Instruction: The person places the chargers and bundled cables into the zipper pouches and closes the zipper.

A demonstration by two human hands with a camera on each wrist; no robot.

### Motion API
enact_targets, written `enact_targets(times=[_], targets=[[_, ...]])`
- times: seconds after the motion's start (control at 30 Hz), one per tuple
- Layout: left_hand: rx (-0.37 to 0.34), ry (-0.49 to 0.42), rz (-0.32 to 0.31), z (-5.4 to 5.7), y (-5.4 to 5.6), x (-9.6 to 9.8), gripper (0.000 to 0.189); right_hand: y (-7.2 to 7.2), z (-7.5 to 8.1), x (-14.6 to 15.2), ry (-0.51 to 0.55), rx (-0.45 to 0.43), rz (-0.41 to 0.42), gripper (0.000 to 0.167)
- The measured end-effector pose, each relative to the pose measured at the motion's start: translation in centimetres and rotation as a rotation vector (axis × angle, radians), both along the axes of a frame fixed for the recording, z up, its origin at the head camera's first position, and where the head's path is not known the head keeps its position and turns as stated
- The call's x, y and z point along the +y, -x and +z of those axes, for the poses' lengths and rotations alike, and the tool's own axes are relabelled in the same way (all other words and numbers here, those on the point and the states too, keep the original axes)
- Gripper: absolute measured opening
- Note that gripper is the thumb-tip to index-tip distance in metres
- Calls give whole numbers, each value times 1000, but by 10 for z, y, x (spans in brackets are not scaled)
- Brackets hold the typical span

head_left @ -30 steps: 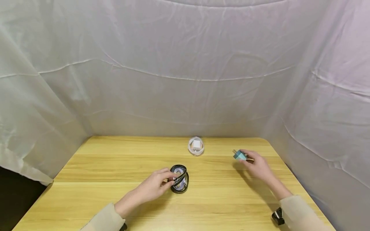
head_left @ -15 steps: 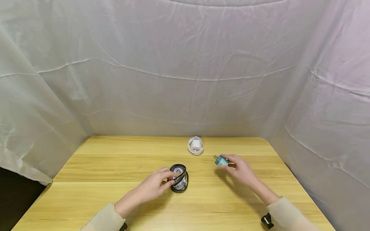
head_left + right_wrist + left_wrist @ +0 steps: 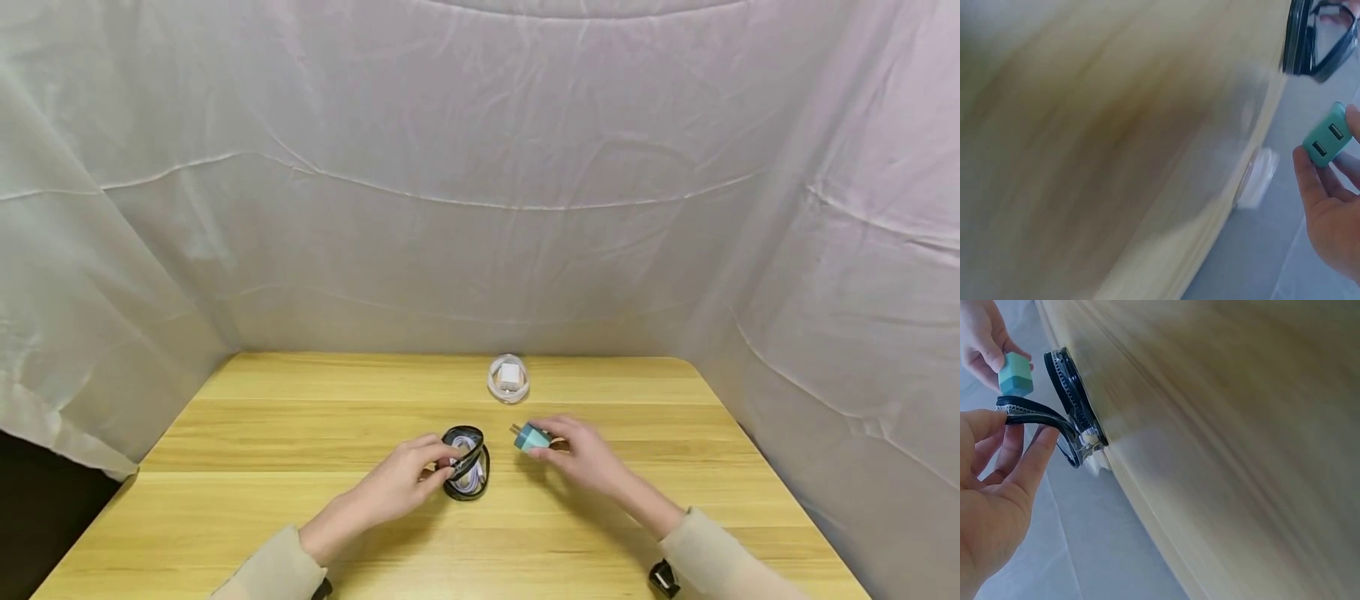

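My left hand point(image 3: 405, 479) pinches the raised lid edge of a small round zip case point(image 3: 467, 487) with black trim, which stands partly unzipped on the table. Inside lies a coiled pale cable point(image 3: 462, 446). In the left wrist view the zipper teeth show along the lid point(image 3: 1029, 412). To the right of the case, my right hand point(image 3: 585, 454) holds a teal USB wall charger point(image 3: 532, 438) above the table, its prongs pointing left towards the case. Two USB ports show on the charger point(image 3: 1327, 139) in the right wrist view.
Behind the case, towards the far edge of the wooden table point(image 3: 300, 433), lies a coiled white cable point(image 3: 492, 387) with a white charger block point(image 3: 510, 377) in its middle. Pale cloth point(image 3: 480, 250) hangs around the back and sides.
My right hand has carried the teal charger leftwards and a little nearer to me, from the table's right side to close beside the case. The left hand and case have stayed in place.
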State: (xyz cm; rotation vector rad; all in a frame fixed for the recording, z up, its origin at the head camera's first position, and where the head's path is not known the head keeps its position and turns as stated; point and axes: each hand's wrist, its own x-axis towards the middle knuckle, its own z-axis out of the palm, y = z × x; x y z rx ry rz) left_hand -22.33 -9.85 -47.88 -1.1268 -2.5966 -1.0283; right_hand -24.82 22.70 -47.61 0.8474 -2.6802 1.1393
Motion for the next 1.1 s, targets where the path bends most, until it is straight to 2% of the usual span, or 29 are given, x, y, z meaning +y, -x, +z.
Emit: enact_targets(times=[0.23, 0.4, 0.57, 0.77, 1.0, 1.1], targets=[[-25, -28, 7, 0, 0, 1, 31, -5, 1, -20, -87, -26, 45, 53], [-13, -30, 3, 0, 1, 1, 31, -7, 2, -32, -102, -83, 86, 51], [-23, -27, -1, 0, -1, 2, 30, -7, 0, -43, -116, -86, 101, 51], [-35, -22, 5, 3, -1, 3, 30, -5, -1, -56, -119, -56, 61, 47], [-76, -33, 9, 3, -4, 4, 28, -6, -1, -69, -134, -65, -14, 49], [-71, -41, 2, 3, -3, 5, 27, -7, -1, -70, -130, -74, -36, 50]])
